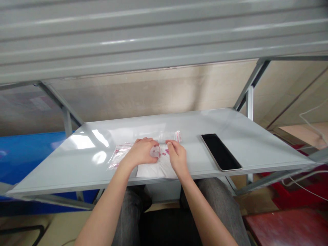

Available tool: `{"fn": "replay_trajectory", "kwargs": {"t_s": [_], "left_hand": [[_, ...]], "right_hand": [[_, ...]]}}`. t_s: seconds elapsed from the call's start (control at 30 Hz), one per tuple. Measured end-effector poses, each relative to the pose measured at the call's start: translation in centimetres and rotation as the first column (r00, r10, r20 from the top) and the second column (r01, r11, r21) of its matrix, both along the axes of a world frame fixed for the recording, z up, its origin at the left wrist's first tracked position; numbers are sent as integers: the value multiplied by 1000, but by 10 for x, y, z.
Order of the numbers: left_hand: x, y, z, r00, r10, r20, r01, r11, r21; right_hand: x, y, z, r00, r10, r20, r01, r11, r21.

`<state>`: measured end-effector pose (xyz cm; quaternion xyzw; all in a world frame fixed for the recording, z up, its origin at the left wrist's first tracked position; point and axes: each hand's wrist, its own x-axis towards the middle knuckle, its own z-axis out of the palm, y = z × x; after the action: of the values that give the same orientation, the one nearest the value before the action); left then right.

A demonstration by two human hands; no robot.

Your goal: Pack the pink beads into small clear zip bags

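Observation:
A small clear plastic cup lies tipped on its side, its opening toward the right, with the thumb and fingers of my left hand curled around it. Just right of the opening, several tiny red-pink beads rest on a white sheet of cloth or paper. My right hand is beside these beads, thumb and index finger pinched together at the sheet's far edge. Whatever is between those fingertips is too small to make out. Beyond the hands lies a clear zip bag with a red-striped seal.
Clear bags with red-pink contents lie left of my left hand. A dark-screened tablet or phone rests on the right of the grey table. Metal struts flank the table, and a ridged grey panel hangs above it.

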<state>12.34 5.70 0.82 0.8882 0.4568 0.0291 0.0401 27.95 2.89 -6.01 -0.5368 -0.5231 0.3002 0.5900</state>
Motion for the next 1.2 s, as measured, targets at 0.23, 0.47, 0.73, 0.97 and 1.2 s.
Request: {"fn": "replay_trajectory", "kwargs": {"t_s": [0.23, 0.47, 0.73, 0.97, 1.2], "left_hand": [[7, -2, 5, 999, -1, -52, 1, 1000, 2], [4, -12, 6, 998, 58, 36, -58, 998, 12], [-7, -31, -10, 776, 51, 629, -109, 993, 54], [4, -48, -16, 558, -34, 829, -103, 989, 109], [35, -61, -28, 519, -22, 854, -255, 950, 179]], "right_hand": [[-2, -2, 1, 998, -9, 56, 9, 1000, -13], [0, 0, -1, 999, -25, 44, 24, 999, 32], [7, 6, -2, 989, -11, -149, 4, 999, -42], [13, -5, 21, 888, -1, -461, 2, 1000, 3], [17, -38, 60, 921, 338, -194, -371, 913, -172]]}}
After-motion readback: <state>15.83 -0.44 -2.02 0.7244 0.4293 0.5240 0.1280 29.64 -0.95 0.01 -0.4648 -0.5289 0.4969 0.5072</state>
